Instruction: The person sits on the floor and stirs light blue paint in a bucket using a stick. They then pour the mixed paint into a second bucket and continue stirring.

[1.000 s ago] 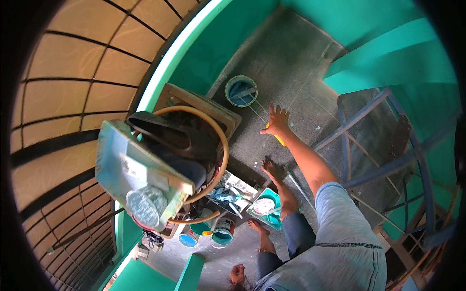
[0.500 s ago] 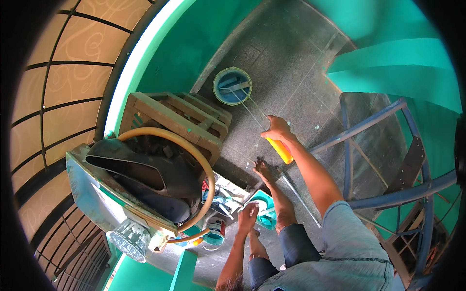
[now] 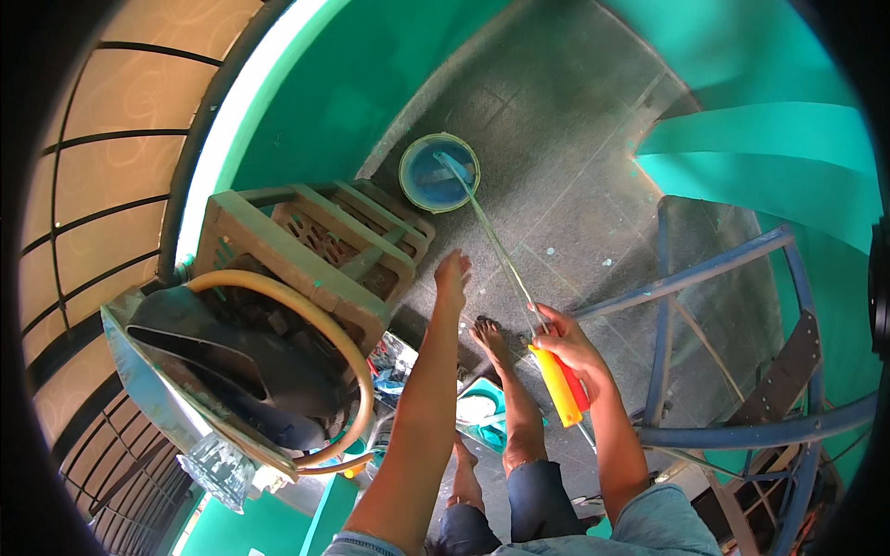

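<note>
My right hand [image 3: 567, 341] grips two roller tools by their long thin metal rods and their yellow [image 3: 561, 389] and red [image 3: 579, 389] handles. The rods run forward to blue-tinted heads [image 3: 450, 169] inside a round bucket [image 3: 409, 190] on the grey tiled floor. My left hand [image 3: 452, 273] is stretched forward, empty, with its fingers apart, below the bucket in the picture and short of the rods.
Stacked grubby plastic chairs [image 3: 371, 296], a yellow hose loop [image 3: 357, 361] and black items [image 3: 232, 357] stand left by a window grille [image 3: 111, 134]. A blue metal frame [image 3: 705, 264] is right; green walls [image 3: 751, 139] surround the corner. A teal tray [image 3: 493, 431] lies by my feet.
My right hand has gripped the tools and pulled them back toward me, bringing the red handle into view. The rods have shifted. My left arm has swung forward from low in the picture.
</note>
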`<state>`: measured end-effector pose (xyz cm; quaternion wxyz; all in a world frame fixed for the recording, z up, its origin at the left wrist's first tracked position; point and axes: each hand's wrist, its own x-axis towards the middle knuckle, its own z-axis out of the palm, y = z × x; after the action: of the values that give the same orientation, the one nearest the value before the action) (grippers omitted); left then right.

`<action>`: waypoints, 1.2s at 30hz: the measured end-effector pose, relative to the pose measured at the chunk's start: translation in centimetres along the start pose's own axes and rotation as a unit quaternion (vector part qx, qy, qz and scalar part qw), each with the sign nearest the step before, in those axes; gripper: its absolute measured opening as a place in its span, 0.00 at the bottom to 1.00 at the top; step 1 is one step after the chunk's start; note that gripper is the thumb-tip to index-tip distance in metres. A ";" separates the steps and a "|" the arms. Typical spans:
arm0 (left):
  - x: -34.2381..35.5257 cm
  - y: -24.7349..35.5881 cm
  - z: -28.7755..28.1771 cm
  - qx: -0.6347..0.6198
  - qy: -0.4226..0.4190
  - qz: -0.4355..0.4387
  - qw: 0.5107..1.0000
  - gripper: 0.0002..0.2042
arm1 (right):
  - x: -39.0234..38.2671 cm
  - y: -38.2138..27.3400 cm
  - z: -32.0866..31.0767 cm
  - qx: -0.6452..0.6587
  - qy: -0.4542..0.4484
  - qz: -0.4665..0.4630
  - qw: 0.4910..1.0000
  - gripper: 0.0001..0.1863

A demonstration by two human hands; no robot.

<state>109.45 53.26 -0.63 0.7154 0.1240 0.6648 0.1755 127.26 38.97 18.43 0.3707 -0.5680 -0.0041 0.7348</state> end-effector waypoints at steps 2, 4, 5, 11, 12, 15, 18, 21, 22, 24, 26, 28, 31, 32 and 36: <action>3.4 0.9 1.0 -0.055 0.015 -0.004 0.998 0.26 | -0.7 0.4 0.1 0.066 -0.009 0.003 0.998 0.34; 5.2 2.8 2.7 -0.093 0.021 -0.016 0.995 0.30 | -1.9 0.6 -0.3 0.085 -0.020 0.016 0.996 0.36; 6.3 3.5 3.1 -0.108 0.017 -0.022 0.994 0.31 | -2.3 0.9 -0.7 0.092 -0.025 0.020 0.995 0.37; 11.4 5.0 4.7 -0.171 0.071 -0.043 0.982 0.32 | -3.4 1.8 -1.9 0.117 -0.045 0.018 0.992 0.41; 12.3 4.7 4.5 -0.183 0.076 -0.045 0.979 0.32 | -3.7 1.7 -1.6 0.123 -0.042 0.020 0.991 0.41; 14.1 3.5 4.4 -0.174 0.087 -0.036 0.980 0.26 | -4.3 1.1 -0.9 0.143 -0.040 0.034 0.988 0.42; 15.6 3.3 3.6 -0.200 0.017 -0.012 0.980 0.20 | -4.7 1.0 -0.1 0.139 -0.035 0.026 0.989 0.43; 16.3 3.5 2.8 -0.183 -0.010 0.011 0.983 0.20 | -5.9 0.5 0.8 0.143 -0.026 0.039 0.989 0.44; 16.2 3.4 2.6 -0.175 0.014 0.047 0.983 0.22 | -6.3 0.4 0.9 0.149 -0.035 0.037 0.988 0.44; 13.6 2.2 4.4 -0.145 0.054 0.102 0.983 0.26 | -7.2 0.3 0.9 0.140 -0.023 0.027 0.990 0.44; 10.4 0.6 5.5 -0.103 0.071 0.127 0.984 0.26 | -8.9 0.1 1.2 0.159 -0.015 0.023 0.987 0.45; 7.9 -0.8 5.4 -0.077 0.070 0.147 0.984 0.25 | -10.9 0.8 1.3 0.190 -0.017 0.028 0.981 0.46; 4.7 -2.5 4.4 -0.082 0.017 0.142 0.986 0.21 | -14.6 1.6 2.4 0.202 -0.003 0.045 0.978 0.49; 3.0 -2.5 4.4 -0.103 -0.014 0.129 0.986 0.20 | -16.3 2.7 2.3 0.207 0.005 0.051 0.977 0.49; -3.8 -3.7 3.5 -0.044 -0.072 0.099 0.992 0.20 | -21.9 5.6 4.2 0.210 0.048 0.059 0.975 0.49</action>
<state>113.04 48.51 1.60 0.7453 0.1699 0.5877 0.2650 122.45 24.62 35.78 0.4374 -0.5109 0.2017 0.7121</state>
